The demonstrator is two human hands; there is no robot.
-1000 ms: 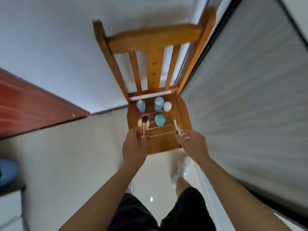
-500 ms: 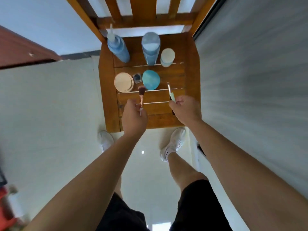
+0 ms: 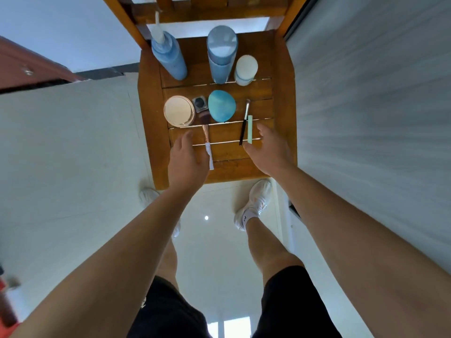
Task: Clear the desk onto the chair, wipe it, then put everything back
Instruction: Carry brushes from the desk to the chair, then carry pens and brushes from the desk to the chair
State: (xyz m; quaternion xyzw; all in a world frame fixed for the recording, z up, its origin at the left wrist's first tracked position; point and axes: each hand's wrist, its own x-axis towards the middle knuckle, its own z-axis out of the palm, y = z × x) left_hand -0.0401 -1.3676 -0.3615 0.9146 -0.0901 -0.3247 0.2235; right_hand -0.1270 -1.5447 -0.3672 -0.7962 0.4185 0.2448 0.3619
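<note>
A wooden chair (image 3: pixel 153 132) stands below me with toiletries on its slatted seat. At the back stand a blue pump bottle (image 3: pixel 170 57), a taller blue bottle (image 3: pixel 221 54) and a white jar (image 3: pixel 245 68). In front lie a round gold compact (image 3: pixel 179 111), a small dark pot (image 3: pixel 200 104) and a teal sponge (image 3: pixel 221 106). A rose-gold brush (image 3: pixel 207 140) lies beside my left hand (image 3: pixel 186 162), whose fingers are spread and hold nothing. A thin black brush (image 3: pixel 244 123) and a mint stick (image 3: pixel 250 129) lie just left of my right hand (image 3: pixel 269 152), which is open above the seat.
A pale wall panel (image 3: pixel 366 106) rises directly right of the chair. White tiled floor (image 3: pixel 73 167) spreads to the left, with a reddish wooden door (image 3: pixel 22 67) at the far left. My two white shoes (image 3: pixel 256 201) stand at the chair's front edge.
Both hands held the brushes and the stick over the seat; now those lie on the slats and both hands have let go and opened. The camera has tilted down closer.
</note>
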